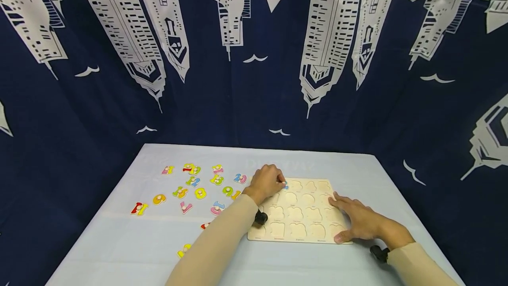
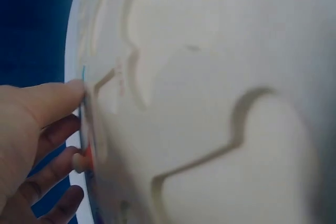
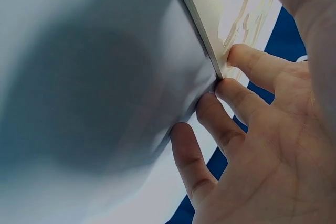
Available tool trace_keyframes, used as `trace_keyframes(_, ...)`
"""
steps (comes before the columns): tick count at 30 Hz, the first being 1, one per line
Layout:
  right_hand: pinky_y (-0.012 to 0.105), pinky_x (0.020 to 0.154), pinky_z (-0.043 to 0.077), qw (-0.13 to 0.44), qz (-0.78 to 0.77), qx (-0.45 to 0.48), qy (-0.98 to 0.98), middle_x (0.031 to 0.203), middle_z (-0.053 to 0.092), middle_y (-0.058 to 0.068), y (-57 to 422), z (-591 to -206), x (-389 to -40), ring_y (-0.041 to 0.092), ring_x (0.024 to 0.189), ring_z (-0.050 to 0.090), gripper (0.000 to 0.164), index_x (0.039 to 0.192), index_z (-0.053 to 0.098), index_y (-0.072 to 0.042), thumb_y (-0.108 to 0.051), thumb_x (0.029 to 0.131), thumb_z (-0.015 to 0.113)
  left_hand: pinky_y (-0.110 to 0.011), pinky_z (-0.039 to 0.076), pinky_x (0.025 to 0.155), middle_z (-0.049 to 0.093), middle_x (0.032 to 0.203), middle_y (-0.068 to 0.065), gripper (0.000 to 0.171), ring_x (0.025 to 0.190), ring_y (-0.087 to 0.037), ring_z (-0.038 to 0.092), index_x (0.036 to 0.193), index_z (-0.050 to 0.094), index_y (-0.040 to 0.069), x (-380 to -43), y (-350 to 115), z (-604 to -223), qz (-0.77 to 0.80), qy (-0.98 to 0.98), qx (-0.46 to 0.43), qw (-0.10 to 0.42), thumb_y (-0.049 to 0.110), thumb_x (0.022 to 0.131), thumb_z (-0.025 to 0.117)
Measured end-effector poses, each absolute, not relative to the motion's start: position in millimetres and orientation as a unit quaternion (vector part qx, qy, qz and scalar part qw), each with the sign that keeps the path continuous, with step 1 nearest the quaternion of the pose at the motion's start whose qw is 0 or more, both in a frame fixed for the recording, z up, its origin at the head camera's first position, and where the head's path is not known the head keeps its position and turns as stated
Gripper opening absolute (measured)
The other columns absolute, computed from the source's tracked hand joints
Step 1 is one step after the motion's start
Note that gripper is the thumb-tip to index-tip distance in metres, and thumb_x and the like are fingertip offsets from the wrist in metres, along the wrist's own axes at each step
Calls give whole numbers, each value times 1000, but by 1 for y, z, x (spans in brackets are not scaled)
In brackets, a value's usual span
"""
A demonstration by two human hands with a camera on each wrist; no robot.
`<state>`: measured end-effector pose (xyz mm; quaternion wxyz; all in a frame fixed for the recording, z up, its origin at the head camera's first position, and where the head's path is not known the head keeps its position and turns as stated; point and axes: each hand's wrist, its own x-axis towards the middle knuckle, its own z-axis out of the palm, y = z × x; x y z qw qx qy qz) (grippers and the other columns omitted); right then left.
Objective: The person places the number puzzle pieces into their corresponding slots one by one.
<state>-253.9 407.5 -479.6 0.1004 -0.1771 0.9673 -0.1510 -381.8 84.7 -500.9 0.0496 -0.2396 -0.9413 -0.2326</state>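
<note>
A pale wooden puzzle board (image 1: 307, 242) with number-shaped recesses lies on the table. My left hand (image 1: 265, 184) is over its far left part, pinching a small blue number puzzle piece (image 1: 285, 186) at the fingertips. In the left wrist view, the thumb of the left hand (image 2: 31, 145) touches a thin blue edge, and a round wooden peg (image 2: 79, 162) shows close to the fingers. The piece's full shape is hidden. My right hand (image 1: 359, 220) rests against the board's right edge, fingers spread and fairly straight, thumb near the close right corner.
Several colourful number pieces with pegs lie scattered left of the board, among them a pink seven (image 1: 185, 207), a yellow zero (image 1: 200, 193) and a red-and-yellow piece (image 1: 139, 208). A white cloth covers the table (image 1: 119, 242). Behind hangs a dark blue curtain (image 1: 238, 96) with building prints.
</note>
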Motion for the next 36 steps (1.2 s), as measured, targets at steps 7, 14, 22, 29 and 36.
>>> trace_keyframes(7,94,113,43,99,-153,-174,968,181,37,40,409,-483,-251,73,156,45,123,172,49,3,-50,77,107,-43,61,117,82,132,0,29,129,-23,76,131,85,21,-372,75,-495,-215,-937,-276,20,34,106,88)
trace_keyframes(14,95,111,43,100,-151,-177,967,181,37,41,411,-485,-251,74,155,45,123,172,49,4,-50,77,107,-42,64,114,82,136,-4,27,128,-27,79,133,85,14,-362,40,-476,-279,-908,-313,6,26,109,84)
trace_keyframes(22,97,111,41,96,-146,-173,969,181,35,41,413,-481,-253,75,156,43,124,172,48,4,-50,77,107,-47,64,114,85,128,-2,22,123,-27,79,129,87,14,-351,-10,-463,-275,-905,-325,14,26,111,83)
trace_keyframes(29,96,113,40,105,-154,-177,967,182,35,40,408,-480,-253,74,157,43,123,173,48,3,-50,78,106,-39,64,104,85,122,3,18,114,-24,78,125,87,17,-326,-49,-471,-261,-899,-352,-12,25,109,86)
trace_keyframes(36,97,113,38,110,-153,-170,967,182,33,41,406,-478,-253,76,157,41,124,173,47,3,-49,78,106,-39,62,112,83,118,12,15,116,-15,76,119,87,22,-314,-72,-490,-250,-870,-423,-49,32,107,87)
